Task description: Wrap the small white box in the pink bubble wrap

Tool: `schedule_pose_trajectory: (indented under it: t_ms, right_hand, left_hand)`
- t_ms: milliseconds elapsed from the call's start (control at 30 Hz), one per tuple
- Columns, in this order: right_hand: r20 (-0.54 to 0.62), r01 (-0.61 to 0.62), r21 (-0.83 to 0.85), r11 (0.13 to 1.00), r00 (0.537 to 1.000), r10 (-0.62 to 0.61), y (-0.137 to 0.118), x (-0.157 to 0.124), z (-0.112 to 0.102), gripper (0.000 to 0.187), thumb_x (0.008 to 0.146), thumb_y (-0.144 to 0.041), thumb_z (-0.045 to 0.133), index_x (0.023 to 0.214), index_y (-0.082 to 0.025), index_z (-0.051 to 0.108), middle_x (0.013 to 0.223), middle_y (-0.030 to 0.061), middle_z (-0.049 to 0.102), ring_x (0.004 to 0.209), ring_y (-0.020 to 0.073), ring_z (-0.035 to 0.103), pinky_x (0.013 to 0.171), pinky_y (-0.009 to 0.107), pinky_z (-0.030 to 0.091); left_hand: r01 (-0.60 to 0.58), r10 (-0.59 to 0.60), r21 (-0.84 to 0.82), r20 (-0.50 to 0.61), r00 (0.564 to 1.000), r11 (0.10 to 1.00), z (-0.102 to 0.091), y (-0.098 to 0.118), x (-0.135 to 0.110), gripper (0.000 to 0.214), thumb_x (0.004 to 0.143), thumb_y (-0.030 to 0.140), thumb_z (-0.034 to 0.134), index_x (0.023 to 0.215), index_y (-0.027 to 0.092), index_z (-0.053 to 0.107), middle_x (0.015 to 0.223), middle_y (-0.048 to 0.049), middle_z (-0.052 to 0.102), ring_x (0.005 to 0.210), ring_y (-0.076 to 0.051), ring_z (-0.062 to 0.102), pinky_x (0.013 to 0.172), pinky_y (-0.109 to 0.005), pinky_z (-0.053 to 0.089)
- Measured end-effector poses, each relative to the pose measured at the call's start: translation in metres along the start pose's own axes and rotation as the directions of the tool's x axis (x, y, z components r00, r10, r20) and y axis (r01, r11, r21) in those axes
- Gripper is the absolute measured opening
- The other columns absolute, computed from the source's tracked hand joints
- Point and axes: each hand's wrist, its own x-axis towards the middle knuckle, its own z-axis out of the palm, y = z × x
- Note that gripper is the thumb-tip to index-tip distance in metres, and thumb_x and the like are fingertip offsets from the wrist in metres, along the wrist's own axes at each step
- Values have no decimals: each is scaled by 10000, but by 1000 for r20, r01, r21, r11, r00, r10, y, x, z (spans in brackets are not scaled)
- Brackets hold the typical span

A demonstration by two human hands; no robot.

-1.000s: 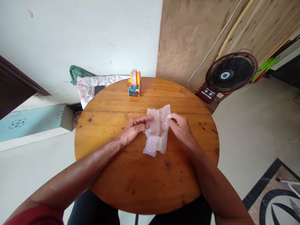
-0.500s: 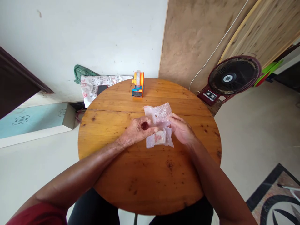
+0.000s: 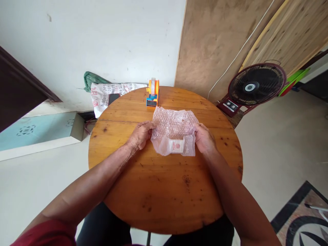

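A sheet of clear, pinkish bubble wrap (image 3: 174, 123) is spread out over the middle of the round wooden table (image 3: 164, 191). My left hand (image 3: 142, 134) pinches its left edge between thumb and fingers. At the opposite edge, my right hand (image 3: 204, 137) grips the wrap the same way. A small white box with red print (image 3: 176, 146) lies on the near part of the sheet, between my hands and touched by neither. Some of the wrap rises around the box's left side.
An orange and blue tape dispenser (image 3: 153, 93) stands near the table's far edge, just behind the wrap. Beyond the edge lies a white printed sack (image 3: 102, 94). A dark red fan (image 3: 252, 85) is at the right, past the table. A wall rises behind.
The bubble wrap, folded and bunched before, is now opened wide. My left hand has moved left off the box's front to the sheet's left edge. My right hand has shifted slightly right.
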Motion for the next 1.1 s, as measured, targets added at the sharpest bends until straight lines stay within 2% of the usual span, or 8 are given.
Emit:
schedule_pose_trajectory:
  t_ms: [133,267,400,500,633,800,967,1100]
  right_hand:
    - [-56,91,-79,993,994,-95,4,3,-3,360,685,-519,722,725,-234,506,653,-43,586,578,132,558,584,270,460]
    - [-78,126,-127,984,988,-136,7,8,-3,329,703,-520,686,747,-234,530,640,-51,567,579,124,540,591,262,455]
    - [-153,155,-137,978,972,-176,8,13,-3,328,726,-471,668,949,-244,589,856,-11,669,735,142,627,683,279,499]
    - [-183,330,-302,894,901,-394,-2,2,-2,328,809,-418,620,1093,-258,585,1140,49,660,1017,179,634,868,338,506]
    - [102,598,-532,599,748,-656,-23,-29,1,282,915,-333,536,1181,-274,608,1278,71,630,1208,232,565,1048,416,419]
    - [560,735,-564,375,675,-481,-32,-45,6,327,952,-353,467,1237,-278,610,1215,74,680,1134,263,606,1005,439,420]
    - [675,740,-612,278,672,-303,-33,-38,8,388,977,-432,396,1258,-259,600,1211,75,687,1088,267,612,949,441,373]
    - [690,735,-648,202,678,-254,-38,-37,7,412,987,-463,342,1197,-258,631,1127,72,710,1057,277,567,889,445,341]
  left_hand:
    - [-17,22,84,-59,998,996,-3,-5,7,332,538,353,785,650,167,533,574,29,557,489,-90,481,486,-231,418]
    - [-167,185,207,-71,980,964,-4,-8,12,342,607,411,758,743,166,560,641,22,560,545,-94,493,535,-226,418]
    - [-451,535,449,-73,842,771,-3,-1,2,313,711,375,711,932,189,591,883,-24,625,800,-152,584,723,-259,461]
    - [-581,638,615,158,754,534,-1,5,-14,228,801,354,654,969,202,628,1012,-63,653,1004,-215,584,913,-326,441]
    - [-576,502,721,360,787,385,2,7,-23,288,785,366,654,1011,187,651,1062,-94,672,1071,-274,576,999,-408,403]
    - [-535,371,769,411,833,350,0,5,-19,458,737,299,651,1180,187,618,1024,-78,704,1064,-298,583,998,-433,402]
    - [-555,359,738,435,826,383,-3,5,-19,564,724,209,625,1286,182,582,947,-58,692,948,-248,627,948,-379,447]
    - [-603,361,595,485,796,532,1,7,-25,546,736,170,602,1281,164,573,897,-46,697,863,-200,660,860,-329,491]
